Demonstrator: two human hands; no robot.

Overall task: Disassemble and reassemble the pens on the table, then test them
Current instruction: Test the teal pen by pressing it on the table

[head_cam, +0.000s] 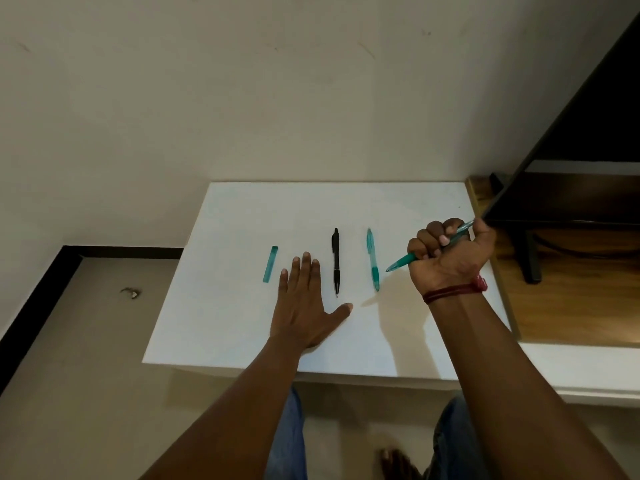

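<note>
A teal pen (403, 263) is held in the fist of the right hand (446, 251), over the right side of the table (225, 323).
Its tip slants down toward the table's middle, with the fingers (420, 242) curled tight round the barrel. Leftward lie a second teal pen (373, 259), then a black pen (336, 261), both pointing from far edge to near edge. The left hand (304, 306) rests flat, its fingers straight, between the black pen and a teal piece (270, 264).
</note>
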